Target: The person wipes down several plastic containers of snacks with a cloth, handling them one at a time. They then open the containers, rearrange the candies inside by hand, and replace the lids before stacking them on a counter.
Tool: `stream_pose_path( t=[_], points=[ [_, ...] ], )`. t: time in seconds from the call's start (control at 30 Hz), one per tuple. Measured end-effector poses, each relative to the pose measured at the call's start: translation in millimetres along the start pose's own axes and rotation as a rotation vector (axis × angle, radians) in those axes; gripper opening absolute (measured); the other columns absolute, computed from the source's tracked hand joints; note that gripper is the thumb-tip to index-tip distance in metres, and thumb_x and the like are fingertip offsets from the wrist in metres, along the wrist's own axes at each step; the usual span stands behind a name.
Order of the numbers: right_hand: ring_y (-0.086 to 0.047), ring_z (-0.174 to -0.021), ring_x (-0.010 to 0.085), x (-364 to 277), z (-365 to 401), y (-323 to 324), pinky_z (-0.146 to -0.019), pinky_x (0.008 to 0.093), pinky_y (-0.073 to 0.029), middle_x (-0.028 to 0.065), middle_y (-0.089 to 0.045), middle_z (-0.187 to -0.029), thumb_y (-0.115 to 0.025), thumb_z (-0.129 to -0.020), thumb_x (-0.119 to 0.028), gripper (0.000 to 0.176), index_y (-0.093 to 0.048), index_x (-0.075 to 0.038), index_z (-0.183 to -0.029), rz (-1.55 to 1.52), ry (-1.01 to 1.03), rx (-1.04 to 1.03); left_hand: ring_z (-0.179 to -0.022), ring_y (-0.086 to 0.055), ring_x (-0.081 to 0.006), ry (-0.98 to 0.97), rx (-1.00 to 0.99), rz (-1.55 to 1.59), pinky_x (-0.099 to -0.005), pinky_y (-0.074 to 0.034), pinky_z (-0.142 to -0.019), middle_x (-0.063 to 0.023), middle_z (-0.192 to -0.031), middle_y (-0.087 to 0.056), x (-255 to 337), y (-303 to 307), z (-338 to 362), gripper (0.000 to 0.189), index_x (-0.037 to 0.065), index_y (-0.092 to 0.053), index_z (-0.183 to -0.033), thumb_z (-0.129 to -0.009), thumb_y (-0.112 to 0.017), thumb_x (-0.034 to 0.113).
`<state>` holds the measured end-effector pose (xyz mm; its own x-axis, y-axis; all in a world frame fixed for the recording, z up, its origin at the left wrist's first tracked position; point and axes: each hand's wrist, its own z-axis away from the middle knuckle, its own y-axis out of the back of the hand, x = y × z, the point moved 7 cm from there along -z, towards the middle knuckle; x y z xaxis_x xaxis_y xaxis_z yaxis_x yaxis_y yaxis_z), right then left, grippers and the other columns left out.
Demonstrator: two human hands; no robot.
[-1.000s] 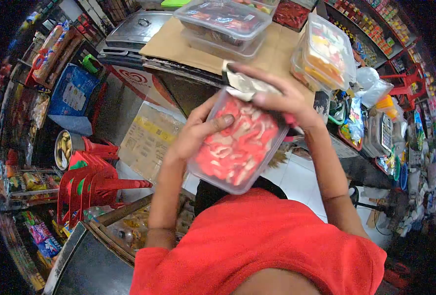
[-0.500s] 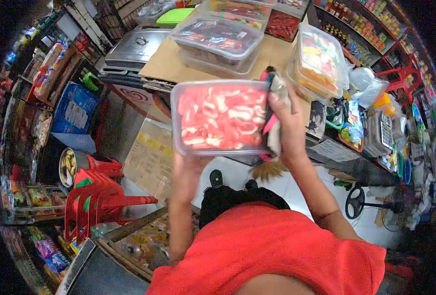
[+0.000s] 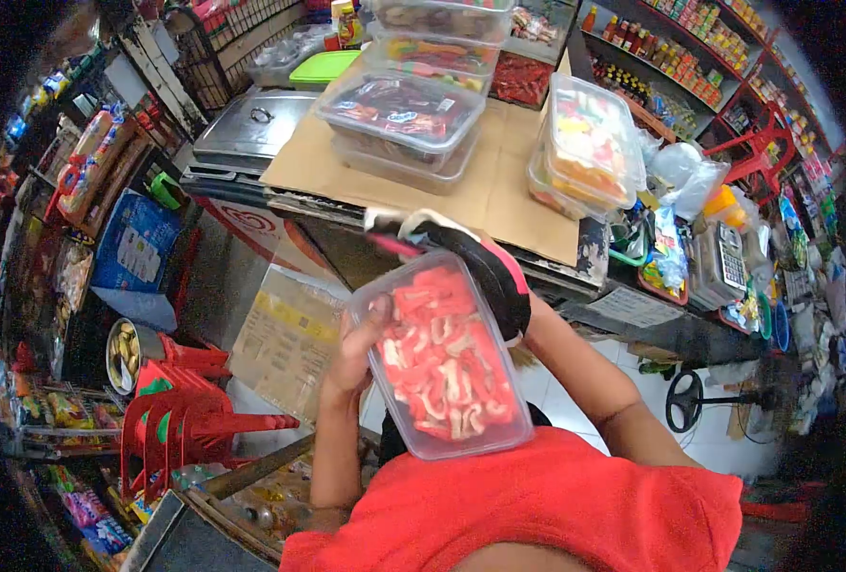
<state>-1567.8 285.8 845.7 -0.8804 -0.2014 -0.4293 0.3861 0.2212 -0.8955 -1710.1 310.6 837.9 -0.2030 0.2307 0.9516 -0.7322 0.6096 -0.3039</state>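
My left hand (image 3: 351, 353) grips the left side of a clear plastic container (image 3: 447, 367) filled with red and white candy strips. The container is tilted and close to my red shirt. A black, white and pink cloth (image 3: 475, 262) lies against its upper right edge. My right hand is hidden behind this cloth, and only the wrist (image 3: 537, 324) and forearm show. Beyond them, on the cardboard-covered counter (image 3: 509, 200), stands a stack of clear containers (image 3: 399, 114).
More candy containers (image 3: 590, 143) stand at the counter's right, near a calculator (image 3: 730, 250). Red stools (image 3: 185, 410) and a cardboard box (image 3: 285, 334) are at the left. A steel lid (image 3: 256, 124) lies beyond. A fan (image 3: 687, 400) stands at lower right.
The candy container has come down toward my body and turned from level to slanted. The cloth has swung from its right side to its upper edge. My right hand has gone out of sight behind the cloth.
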Motion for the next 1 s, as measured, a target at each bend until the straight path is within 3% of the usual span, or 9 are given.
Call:
stream_pose_path(
  t=[0.07, 0.13, 0.2, 0.3, 0.6, 0.7, 0.87, 0.93, 1.0],
  points=[
    [-0.056, -0.103, 0.0175, 0.8, -10.3, -8.2, -0.092, 0.0302, -0.045, 0.0115, -0.055, -0.119, -0.049, -0.093, -0.015, 0.032, -0.050, -0.001, -0.122, 0.148, -0.018, 0.057, -0.085, -0.055, -0.0123, 0.085, 0.003, 0.192, -0.0280, -0.044, -0.079, -0.0041, -0.094, -0.058, -9.3, -0.4, -0.9, 0.040, 0.001, -0.058, -0.108, -0.091, -0.050, 0.036],
    [-0.058, -0.099, 0.0180, -3.5, -27.8, -5.7, -0.090, 0.0321, -0.047, 0.0111, -0.057, -0.114, -0.053, -0.089, -0.013, 0.034, -0.050, 0.000, -0.121, 0.972, 0.334, 0.172, -0.087, -0.053, -0.0139, 0.041, 0.081, 0.296, -0.0289, -0.042, -0.082, -0.0062, -0.095, -0.058, 9.6, -28.5, 6.6, 0.040, 0.000, -0.058, -0.107, -0.093, -0.047, 0.036],
    [-0.058, -0.099, 0.0190, 1.0, -7.0, -18.8, -0.090, 0.0304, -0.047, 0.0082, -0.055, -0.118, -0.054, -0.089, -0.015, 0.037, -0.048, -0.002, -0.124, 0.570, 0.334, 0.085, -0.089, -0.051, -0.0156, -0.019, 0.160, 0.397, -0.0298, -0.040, -0.084, -0.0082, -0.096, -0.058, 16.8, -32.3, 5.6, 0.042, 0.000, -0.058, -0.105, -0.095, -0.044, 0.037],
    [-0.054, -0.108, 0.0211, 24.8, -4.2, 7.6, -0.095, 0.0321, -0.044, 0.0079, -0.050, -0.128, -0.046, -0.094, -0.019, 0.039, -0.043, -0.004, -0.130, 0.304, 0.258, 0.049, -0.110, -0.040, -0.0239, -0.555, 0.264, -0.660, -0.0376, -0.028, -0.099, -0.0145, -0.112, -0.051, 58.4, -28.5, 10.0, 0.042, -0.001, -0.063, -0.101, -0.094, -0.043, 0.035],
    [-0.044, -0.122, 0.0217, 57.4, 51.0, 4.7, -0.107, 0.0363, -0.031, 0.0095, -0.043, -0.136, -0.031, -0.099, -0.022, 0.041, -0.036, -0.004, -0.135, -0.040, 0.018, 0.157, -0.114, -0.045, -0.0261, -0.707, 0.101, -0.385, -0.0393, -0.032, -0.098, -0.0175, -0.123, -0.047, 81.3, -30.3, -2.5, 0.040, -0.003, -0.065, -0.100, -0.089, -0.052, 0.033],
    [-0.045, -0.122, 0.0212, 45.7, 77.7, 5.8, -0.107, 0.0356, -0.030, 0.0089, -0.043, -0.136, -0.034, -0.098, -0.024, 0.043, -0.036, -0.004, -0.136, 0.040, -0.094, 0.270, -0.092, -0.056, -0.0184, -0.407, 0.192, -0.122, -0.0288, -0.041, -0.085, -0.0135, -0.097, -0.060, 57.9, -18.4, -13.9, 0.034, -0.006, -0.062, -0.096, -0.093, -0.047, 0.024],
    [-0.042, -0.123, 0.0287, -12.3, 84.6, -32.8, -0.104, 0.0379, -0.031, 0.0139, -0.043, -0.134, -0.064, -0.079, -0.042, 0.076, -0.034, -0.004, -0.137, 0.126, 0.008, 0.655, -0.075, -0.048, -0.0092, -0.565, 0.433, -0.306, -0.0256, -0.040, -0.069, -0.0046, -0.081, -0.056, 84.4, -0.7, -31.0, 0.028, -0.003, -0.059, -0.089, -0.095, -0.043, 0.020],
    [-0.039, -0.124, 0.0280, -61.6, 77.6, -56.9, -0.105, 0.0360, -0.028, 0.0151, -0.042, -0.133, -0.068, -0.074, -0.042, 0.081, -0.035, -0.004, -0.137, 0.896, 0.305, 0.515, -0.071, -0.048, -0.0094, -0.655, 0.489, -0.208, -0.0279, -0.039, -0.063, -0.0059, -0.075, -0.055, 109.4, 8.4, -47.9, 0.029, -0.004, -0.058, -0.086, -0.095, -0.042, 0.018],
    [-0.037, -0.125, 0.0238, -91.5, 51.7, -93.4, -0.105, 0.0332, -0.025, 0.0152, -0.041, -0.133, -0.067, -0.075, -0.040, 0.076, -0.036, -0.004, -0.135, 1.235, 0.545, 0.376, -0.065, -0.048, -0.0102, -0.731, 0.561, -0.325, -0.0285, -0.039, -0.060, -0.0062, -0.071, -0.055, 146.3, 8.1, -67.0, 0.031, -0.003, -0.058, -0.080, -0.094, -0.042, 0.020]
  ],
)
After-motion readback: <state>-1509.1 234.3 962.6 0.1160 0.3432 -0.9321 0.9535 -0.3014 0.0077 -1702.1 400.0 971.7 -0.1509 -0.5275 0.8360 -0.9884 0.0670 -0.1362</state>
